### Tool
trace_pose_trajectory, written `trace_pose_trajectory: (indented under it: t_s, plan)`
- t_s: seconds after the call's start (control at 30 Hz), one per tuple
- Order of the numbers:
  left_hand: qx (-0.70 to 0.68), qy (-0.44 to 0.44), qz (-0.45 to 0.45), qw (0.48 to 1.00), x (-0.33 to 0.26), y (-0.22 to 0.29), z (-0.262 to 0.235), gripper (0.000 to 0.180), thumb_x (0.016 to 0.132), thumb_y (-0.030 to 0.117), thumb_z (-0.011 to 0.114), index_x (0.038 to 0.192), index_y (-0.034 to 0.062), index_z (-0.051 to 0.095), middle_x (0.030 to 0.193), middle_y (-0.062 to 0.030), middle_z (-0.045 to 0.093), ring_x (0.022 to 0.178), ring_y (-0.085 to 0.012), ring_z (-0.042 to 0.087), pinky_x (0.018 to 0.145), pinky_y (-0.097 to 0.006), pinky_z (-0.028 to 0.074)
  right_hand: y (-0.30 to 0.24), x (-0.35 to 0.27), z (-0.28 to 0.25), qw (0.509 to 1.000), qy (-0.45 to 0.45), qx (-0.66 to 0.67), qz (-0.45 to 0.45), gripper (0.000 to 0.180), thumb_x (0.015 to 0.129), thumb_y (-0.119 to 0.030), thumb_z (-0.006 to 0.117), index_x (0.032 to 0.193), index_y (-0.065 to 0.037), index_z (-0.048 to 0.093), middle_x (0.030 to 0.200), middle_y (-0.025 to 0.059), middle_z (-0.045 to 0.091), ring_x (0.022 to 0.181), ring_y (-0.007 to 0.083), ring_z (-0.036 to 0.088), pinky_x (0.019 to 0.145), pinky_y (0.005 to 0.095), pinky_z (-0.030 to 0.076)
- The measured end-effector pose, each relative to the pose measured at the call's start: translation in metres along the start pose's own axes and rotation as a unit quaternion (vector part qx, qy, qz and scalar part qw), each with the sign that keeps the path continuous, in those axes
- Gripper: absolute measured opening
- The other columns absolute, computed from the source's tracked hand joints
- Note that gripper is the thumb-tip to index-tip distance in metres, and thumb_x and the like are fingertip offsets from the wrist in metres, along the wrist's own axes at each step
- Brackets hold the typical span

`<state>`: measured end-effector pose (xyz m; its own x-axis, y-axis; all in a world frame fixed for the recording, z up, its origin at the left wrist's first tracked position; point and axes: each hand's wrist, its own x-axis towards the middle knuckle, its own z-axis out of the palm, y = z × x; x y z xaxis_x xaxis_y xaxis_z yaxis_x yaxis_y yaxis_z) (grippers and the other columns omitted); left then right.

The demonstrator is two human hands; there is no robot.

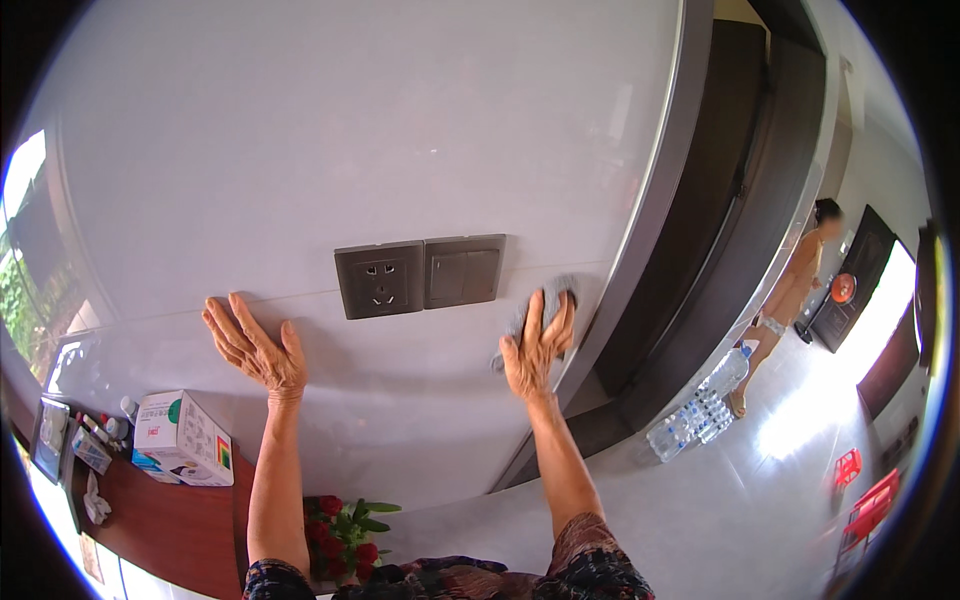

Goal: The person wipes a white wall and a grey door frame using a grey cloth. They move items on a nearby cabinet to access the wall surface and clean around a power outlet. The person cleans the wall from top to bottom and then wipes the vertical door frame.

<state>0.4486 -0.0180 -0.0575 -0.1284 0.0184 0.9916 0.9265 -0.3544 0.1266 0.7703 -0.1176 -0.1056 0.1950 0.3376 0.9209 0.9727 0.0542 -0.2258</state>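
Observation:
Against the glossy white wall (350, 120), my left hand (255, 347) lies with its fingers spread, left of a dark grey socket plate (378, 280). A matching switch plate (465, 271) adjoins the socket on its right. My right hand (540, 345) presses a grey cloth (565, 285) to the wall, right of the switch plate and close to the grey door frame (640, 230). Its fingers bend over the cloth, which shows above and beside them.
At lower left, a reddish-brown wooden surface (160, 525) bears a white box (183, 437), a crumpled tissue (96, 500) and small bottles. Red flowers (335, 535) stand below my arms. Water bottles (700, 410), a person (795, 275) and red stools (872, 508) are at right.

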Motion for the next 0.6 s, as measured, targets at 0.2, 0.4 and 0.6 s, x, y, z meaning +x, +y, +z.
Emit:
trace_pose_trajectory:
  t_s: [0.2,0.4,0.6]
  plan:
    - [-0.006,0.0,0.0,1.0,-0.001,-0.001,0.001,0.063,0.095,0.044,0.034,0.142,0.0028,0.028,0.148,-0.0213,0.022,0.136,-0.0404,0.019,0.109,-0.049,0.016,-0.042,0.121,-0.027,0.99,0.049,0.053,-0.122,0.057,0.094,-0.049,0.027,0.135,-0.013,0.045,0.143,0.0137,0.031,0.131,0.0331,0.021,0.099,0.0493,0.013]
    - [-0.001,-0.01,-0.007,1.0,-0.004,-0.001,0.002,0.066,0.095,0.048,0.033,0.141,0.0018,0.03,0.147,-0.0224,0.022,0.136,-0.0407,0.019,0.107,-0.05,0.018,-0.032,0.196,-0.038,0.974,0.164,-0.088,-0.128,0.045,0.09,-0.033,0.045,0.133,-0.019,0.048,0.141,0.0107,0.036,0.13,0.0289,0.023,0.098,0.0451,0.015]
    - [0.002,-0.008,-0.003,1.0,-0.004,-0.002,0.001,0.065,0.095,0.046,0.033,0.141,-0.0003,0.03,0.147,-0.0234,0.022,0.136,-0.041,0.019,0.109,-0.05,0.016,0.007,0.141,-0.013,0.964,0.229,-0.131,0.039,0.048,0.094,-0.037,0.036,0.136,-0.015,0.042,0.143,0.0127,0.027,0.129,0.0314,0.024,0.098,0.048,0.018]
